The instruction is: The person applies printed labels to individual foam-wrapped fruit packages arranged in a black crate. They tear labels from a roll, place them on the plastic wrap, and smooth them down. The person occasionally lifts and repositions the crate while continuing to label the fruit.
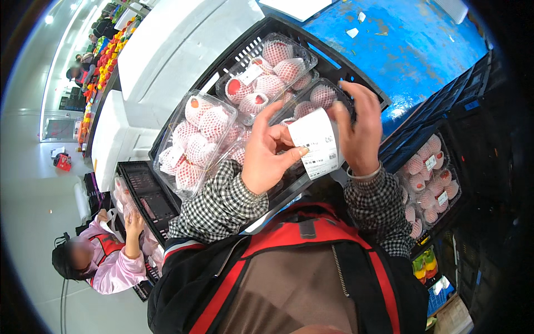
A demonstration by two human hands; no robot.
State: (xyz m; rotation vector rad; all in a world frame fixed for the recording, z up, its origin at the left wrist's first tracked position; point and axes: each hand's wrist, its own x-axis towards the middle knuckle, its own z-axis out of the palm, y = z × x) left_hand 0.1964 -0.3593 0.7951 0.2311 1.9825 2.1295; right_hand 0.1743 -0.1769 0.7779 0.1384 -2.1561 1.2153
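My left hand (267,152) pinches a curled strip of white printed labels (316,146) between thumb and fingers. Just right of the strip is my right hand (362,127), its fingers apart and partly blurred; I see nothing gripped in it. Under both hands lies a clear plastic clamshell (323,96) of round reddish fruit in pink foam nets, partly hidden by the labels. Beyond it, another fruit clamshell (267,75) bears a white label on its lid. To the left a third clamshell (196,140) sits tilted. All rest in a black plastic crate (363,77).
White foam boxes (183,50) stand beyond the crate on the left. At the right, a black crate holds labelled fruit packs (429,179). A co-worker (108,254) handles packs at the lower left. Paper scraps (352,32) lie on the blue floor (400,46).
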